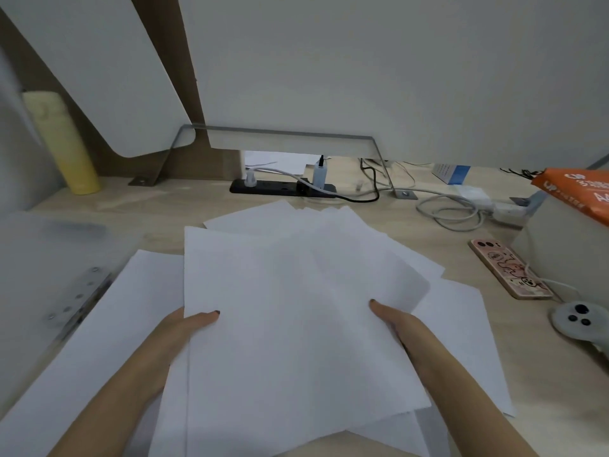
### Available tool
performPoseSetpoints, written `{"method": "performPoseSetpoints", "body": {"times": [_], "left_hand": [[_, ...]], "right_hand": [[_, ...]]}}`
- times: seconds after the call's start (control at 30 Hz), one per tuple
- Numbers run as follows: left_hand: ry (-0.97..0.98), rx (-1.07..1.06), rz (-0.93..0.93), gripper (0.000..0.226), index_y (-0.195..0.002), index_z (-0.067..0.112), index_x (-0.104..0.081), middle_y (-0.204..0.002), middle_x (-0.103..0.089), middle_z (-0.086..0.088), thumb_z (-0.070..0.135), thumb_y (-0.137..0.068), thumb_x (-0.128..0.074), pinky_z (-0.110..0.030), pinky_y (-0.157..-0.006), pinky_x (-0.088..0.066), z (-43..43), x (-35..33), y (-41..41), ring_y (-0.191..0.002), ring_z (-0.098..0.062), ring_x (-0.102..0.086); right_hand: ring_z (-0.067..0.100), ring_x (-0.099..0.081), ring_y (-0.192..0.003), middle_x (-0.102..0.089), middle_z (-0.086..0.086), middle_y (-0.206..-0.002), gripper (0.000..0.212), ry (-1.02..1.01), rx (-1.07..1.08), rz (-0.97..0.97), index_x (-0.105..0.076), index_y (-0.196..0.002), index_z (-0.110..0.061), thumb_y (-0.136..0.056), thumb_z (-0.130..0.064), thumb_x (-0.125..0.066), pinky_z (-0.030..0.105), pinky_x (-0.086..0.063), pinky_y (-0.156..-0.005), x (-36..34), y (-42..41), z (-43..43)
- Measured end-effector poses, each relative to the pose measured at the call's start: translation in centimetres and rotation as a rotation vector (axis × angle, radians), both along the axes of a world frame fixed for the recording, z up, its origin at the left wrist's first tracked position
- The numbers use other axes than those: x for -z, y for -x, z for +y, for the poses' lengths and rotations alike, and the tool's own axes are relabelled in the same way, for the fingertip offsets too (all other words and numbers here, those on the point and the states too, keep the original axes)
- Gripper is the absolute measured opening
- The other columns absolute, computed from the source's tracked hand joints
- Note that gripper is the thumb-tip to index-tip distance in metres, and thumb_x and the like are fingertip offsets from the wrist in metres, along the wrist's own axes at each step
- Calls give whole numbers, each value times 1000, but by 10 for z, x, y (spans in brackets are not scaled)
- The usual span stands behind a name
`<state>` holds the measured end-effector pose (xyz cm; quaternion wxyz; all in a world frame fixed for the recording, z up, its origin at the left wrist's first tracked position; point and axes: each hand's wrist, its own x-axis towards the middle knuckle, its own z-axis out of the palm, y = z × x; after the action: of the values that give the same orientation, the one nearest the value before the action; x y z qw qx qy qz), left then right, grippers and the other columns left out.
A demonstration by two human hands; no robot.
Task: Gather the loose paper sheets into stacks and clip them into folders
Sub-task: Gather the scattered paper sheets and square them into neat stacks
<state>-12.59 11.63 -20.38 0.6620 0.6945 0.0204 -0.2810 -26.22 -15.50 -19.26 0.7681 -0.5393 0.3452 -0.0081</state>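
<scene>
Left hand and right hand each pinch the fanned sheets at a side edge, thumb on top, fingers hidden beneath. The bundle sits between the hands, its long axis running away from the person and its far corners splayed rightward. The table carries more loose sheets under and beside the bundle. The folder lies to the left, nearer the left hand, with its clip bar just beside the leftmost sheet. Squaring the fan likely comes first.
</scene>
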Motion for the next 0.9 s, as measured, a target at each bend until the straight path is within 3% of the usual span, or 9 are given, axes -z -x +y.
{"method": "performPoseSetpoints", "body": {"times": [0.1,0.2,0.27,0.33,0.4,0.5,0.67,0.77,0.9], "left_hand": [[-17,-59,-19,13,-101,14,-62,-89,-71,-5,9,-89,-58,-32,-64,-48,2,4,1,-83,-24,-65],[0,-66,2,15,-104,14,-61,-91,-71,-4,10,-91,-55,-31,-61,-51,5,6,2,-82,-22,-67],[7,-87,3,17,-107,11,-60,-92,-70,-6,11,-93,-52,-31,-61,-49,4,6,3,-82,-23,-66],[22,-134,8,18,-111,9,-57,-92,-66,-7,13,-95,-49,-32,-64,-46,2,8,2,-82,-23,-62],[31,-172,11,21,-115,10,-55,-90,-63,-4,16,-96,-47,-34,-73,-45,1,9,0,-81,-20,-59],[38,-193,-15,24,-118,11,-55,-94,-62,-2,16,-96,-47,-34,-86,-42,1,11,0,-83,-17,-58],[34,-195,-116,23,-109,17,-60,-101,-66,1,6,-95,-46,-28,-69,-45,2,10,6,-87,-14,-61],[43,-206,-151,30,-116,15,-60,-105,-67,0,3,-94,-45,-28,-71,-47,3,9,7,-92,-16,-63],[38,-190,-142,24,-110,17,-63,-102,-69,-2,7,-92,-50,-31,-71,-49,4,9,7,-92,-21,-65]], "right_hand": [[25,-64,-85,-68,6,-98,25,135,119,-2,-62,-97,-11,-91,-34,-55,33,-49,-74,-4,-12,5],[28,-53,-113,-57,13,-125,43,206,230,-13,-54,-121,-7,-93,-39,-47,35,-39,-95,-7,-15,-6],[23,-56,-102,-58,9,-114,44,89,302,-80,-50,-126,-6,-96,-37,-42,33,-42,-87,-9,-13,-9],[19,-60,-85,-62,8,-105,37,-44,380,-146,-53,-117,-7,-97,-35,-42,33,-47,-74,-7,-5,-12],[19,-61,-85,-64,9,-110,31,-92,420,-170,-56,-109,-6,-97,-30,-42,34,-51,-73,-3,4,-17],[24,-66,-96,-70,11,-111,26,-137,277,-162,-59,-114,-4,-96,-18,-46,31,-59,-65,6,19,-27],[24,-72,-81,-75,10,-94,27,-7,35,-37,-61,-113,-4,-88,-12,-53,31,-59,-60,0,35,-53],[25,-71,-88,-73,10,-102,33,78,-149,30,-60,-116,-8,-84,-16,-58,31,-58,-62,-5,31,-58],[21,-67,-66,-70,10,-82,47,233,-302,95,-65,-106,-1,-81,-40,-63,24,-50,-53,-11,0,-32]]}}
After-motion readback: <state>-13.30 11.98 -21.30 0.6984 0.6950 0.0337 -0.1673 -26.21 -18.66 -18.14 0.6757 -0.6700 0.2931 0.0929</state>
